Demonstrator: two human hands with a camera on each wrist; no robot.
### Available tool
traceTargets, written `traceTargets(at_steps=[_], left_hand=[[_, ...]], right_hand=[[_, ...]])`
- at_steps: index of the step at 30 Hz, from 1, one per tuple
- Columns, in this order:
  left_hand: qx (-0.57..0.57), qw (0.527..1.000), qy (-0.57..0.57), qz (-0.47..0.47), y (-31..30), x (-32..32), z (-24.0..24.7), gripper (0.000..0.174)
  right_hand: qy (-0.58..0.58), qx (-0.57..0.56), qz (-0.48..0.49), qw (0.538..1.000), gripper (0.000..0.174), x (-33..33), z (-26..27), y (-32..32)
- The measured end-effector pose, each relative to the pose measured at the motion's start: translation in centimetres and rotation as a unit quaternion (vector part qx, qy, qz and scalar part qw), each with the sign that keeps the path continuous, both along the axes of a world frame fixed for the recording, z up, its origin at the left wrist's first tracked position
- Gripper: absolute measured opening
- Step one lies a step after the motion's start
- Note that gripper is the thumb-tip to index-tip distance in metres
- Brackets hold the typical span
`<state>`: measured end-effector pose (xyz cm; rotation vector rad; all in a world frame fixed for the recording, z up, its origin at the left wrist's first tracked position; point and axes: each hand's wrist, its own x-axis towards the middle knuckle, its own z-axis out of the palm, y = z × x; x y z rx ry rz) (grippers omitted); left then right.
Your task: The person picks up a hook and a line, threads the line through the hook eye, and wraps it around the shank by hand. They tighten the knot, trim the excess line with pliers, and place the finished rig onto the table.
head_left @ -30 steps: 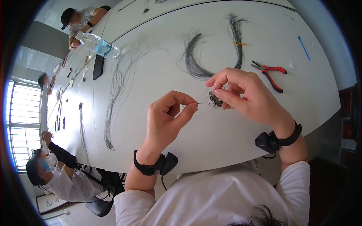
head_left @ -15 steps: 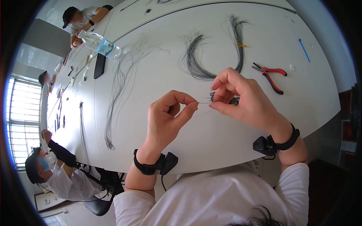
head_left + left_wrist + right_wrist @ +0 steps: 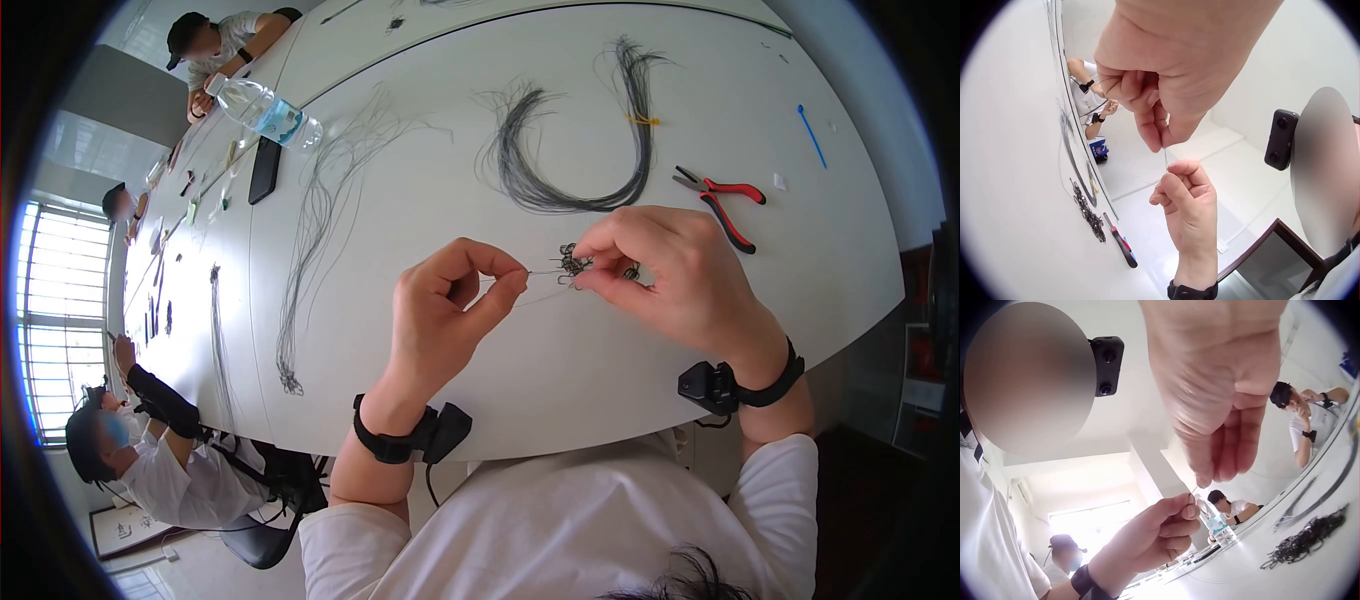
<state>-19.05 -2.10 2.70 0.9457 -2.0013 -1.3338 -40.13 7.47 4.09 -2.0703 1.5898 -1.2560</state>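
Note:
My left hand (image 3: 445,305) pinches a thin thread-like line (image 3: 1165,161) between thumb and forefinger. My right hand (image 3: 690,265) pinches the same line a short way off, and the piece between the two fingertips runs taut in the left wrist view. Below the right fingertips, on the table, lies a tangled heap of small dark looped metal pieces (image 3: 1307,540), partly covered by that hand in the head view. Beyond the hands a bundle of dark grey strands (image 3: 510,165) lies bent in a U, with a yellow tie (image 3: 643,121) round one arm.
Red-handled pliers (image 3: 735,186) lie right of the bundle, and a blue strip (image 3: 812,135) farther right. Loose strands (image 3: 310,220) stretch across the table at left, near a phone (image 3: 265,170) and a water bottle (image 3: 285,124) on its side. Other people sit around the table.
My right hand's fingers, spread above the heap a second ago, came closer to the left fingertips, then drew back right and closed together on the line. The left hand has stayed nearly still.

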Motion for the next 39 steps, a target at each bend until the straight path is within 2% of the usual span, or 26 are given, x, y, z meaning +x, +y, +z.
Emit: traceTargets(at_steps=[3,5,9,12,14,18,24,26,29,32,39], left_hand=[[-0.003,1.0,-0.005,0.006,0.0,0.0,0.0,0.008],[-0.009,1.0,-0.012,0.007,0.0,-0.2,0.1,0.008],[-0.021,0.999,-0.045,-0.017,-0.1,0.0,0.2,0.004],[-0.013,0.998,-0.049,-0.024,0.2,-0.2,0.2,0.004],[-0.015,0.998,-0.052,-0.03,0.4,-0.4,0.5,0.005],[-0.015,0.998,-0.044,-0.045,0.7,-0.4,0.6,0.006],[-0.022,0.997,-0.044,-0.055,0.9,-0.5,0.9,0.007],[-0.026,0.997,-0.051,-0.057,0.9,-0.4,0.8,0.007],[-0.028,0.996,-0.057,-0.06,0.9,-0.4,0.8,0.009],[-0.028,0.996,-0.054,-0.062,0.9,-0.4,1.0,0.008],[-0.041,0.995,-0.055,-0.068,1.0,-0.4,1.0,0.009]], right_hand=[[-0.005,0.004,-0.019,1.0,0.016,-0.8,0.3,0.0],[0.07,-0.039,-0.038,0.996,0.015,-1.6,0.6,-0.2],[0.036,-0.032,-0.064,0.997,0.012,-1.4,0.6,-0.2],[0.017,-0.021,-0.048,0.998,0.01,-1.0,0.4,-0.3],[-0.039,-0.007,-0.021,0.999,0.009,-0.5,0.2,-0.4],[-0.054,0.022,-0.003,0.998,0.008,0.2,0.2,-0.4],[-0.023,-0.006,0.009,1.0,0.009,0.7,-0.3,-0.6],[0.005,-0.04,0.016,0.999,0.016,0.7,-0.2,-0.8],[0.007,-0.048,0.019,0.999,0.017,0.7,-0.5,-0.8],[0.034,-0.02,0.03,0.999,0.011,0.4,-0.1,-0.6],[0.051,-0.024,0.042,0.998,0.011,0.2,-0.2,-0.6]])
